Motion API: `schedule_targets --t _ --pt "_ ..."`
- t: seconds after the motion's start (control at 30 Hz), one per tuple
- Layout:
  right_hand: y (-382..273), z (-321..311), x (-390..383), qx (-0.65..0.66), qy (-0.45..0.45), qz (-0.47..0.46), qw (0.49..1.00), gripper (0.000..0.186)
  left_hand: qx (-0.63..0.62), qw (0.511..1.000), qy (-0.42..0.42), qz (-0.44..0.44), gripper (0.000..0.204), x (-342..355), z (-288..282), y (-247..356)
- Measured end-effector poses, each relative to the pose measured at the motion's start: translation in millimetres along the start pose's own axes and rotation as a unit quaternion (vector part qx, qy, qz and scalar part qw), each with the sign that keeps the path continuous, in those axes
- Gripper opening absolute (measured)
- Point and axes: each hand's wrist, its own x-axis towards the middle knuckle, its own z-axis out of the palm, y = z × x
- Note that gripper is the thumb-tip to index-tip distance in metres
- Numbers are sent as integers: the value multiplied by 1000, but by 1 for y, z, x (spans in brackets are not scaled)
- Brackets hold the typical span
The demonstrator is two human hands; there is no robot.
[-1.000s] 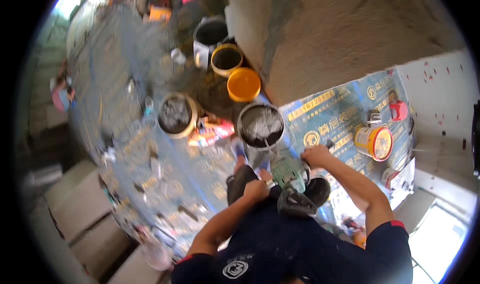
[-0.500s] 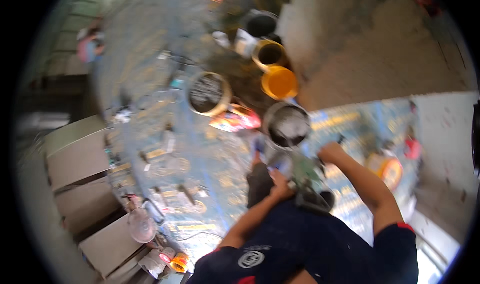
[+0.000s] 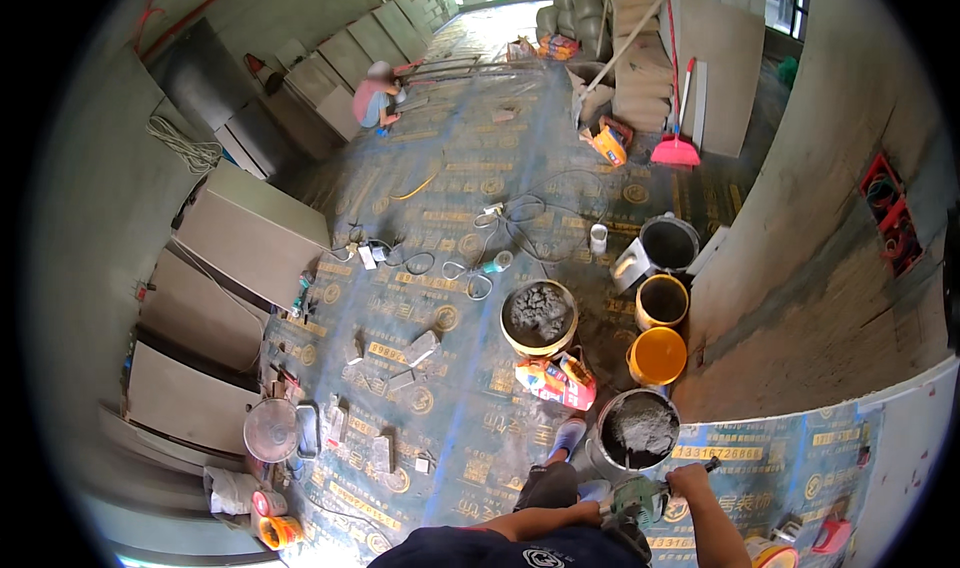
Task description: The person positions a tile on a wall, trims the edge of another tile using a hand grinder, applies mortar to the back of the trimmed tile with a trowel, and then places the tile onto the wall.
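Observation:
A green hand-held power mixer is between my hands, just above a bucket of grey mortar. My right hand is closed round its dark side handle. My left hand is at the other side of the mixer, closed on it, its fingers partly hidden by the machine. A thin shaft appears to run down from the mixer into the mortar; its lower end is hidden. A torn red and orange bag lies by the bucket, close to my foot.
Ahead stand another bucket of mortar, an orange bucket and a black tub. Cables cross the printed floor sheet. Large panels lean at left, a wall rises at right. Another person crouches far off.
My view has swung up and sharpened from a blur, so the buckets and my hands sit lower in it. Both hands stay at the mixer.

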Motion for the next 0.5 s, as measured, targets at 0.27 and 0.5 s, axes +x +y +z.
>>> schedule_targets --t 0.27,0.5 --pt "4 -36 18 -11 -65 -23 998 19 6 1000 4 -1 53 -12 -24 9" --pt "-2 -54 27 -35 -94 -34 994 24 1 1000 11 6 58 -21 -27 12"
